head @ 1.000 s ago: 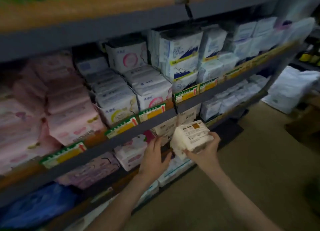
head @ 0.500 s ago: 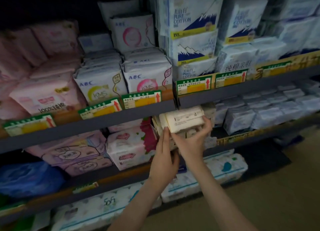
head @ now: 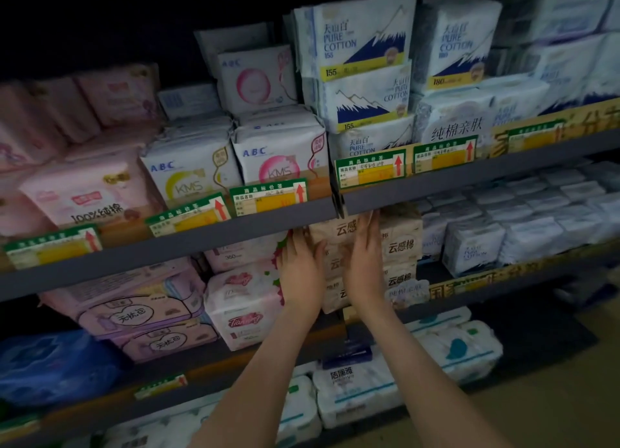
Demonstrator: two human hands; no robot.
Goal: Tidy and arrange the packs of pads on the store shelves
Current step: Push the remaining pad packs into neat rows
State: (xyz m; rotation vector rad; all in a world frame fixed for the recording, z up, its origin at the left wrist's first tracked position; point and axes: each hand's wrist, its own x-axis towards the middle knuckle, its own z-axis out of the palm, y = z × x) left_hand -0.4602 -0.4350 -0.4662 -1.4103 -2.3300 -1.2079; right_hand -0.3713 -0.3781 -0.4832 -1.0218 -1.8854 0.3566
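A stack of cream packs of pads [head: 401, 246] with brown lettering stands on the middle shelf, just under the grey shelf edge [head: 268, 222]. My left hand [head: 302, 269] lies flat with straight fingers against the left side of the stack. My right hand [head: 364, 263] lies flat on the stack's front, its fingers reaching up to the top cream pack [head: 335, 231]. Neither hand holds a pack. The hands hide the middle of the stack's front.
Pink and white packs [head: 245, 306] sit left of the stack, white packs [head: 473, 246] to its right. White ABC packs [head: 278, 155] and Pure Cotton packs [head: 362, 45] fill the shelf above. Green price tags [head: 370, 169] line its edge. Tissue bundles [head: 359, 390] lie below.
The cream pack that my right hand held has gone onto the top of the stack. Both hands now lie flat against the stack. The view has moved closer to the shelves.
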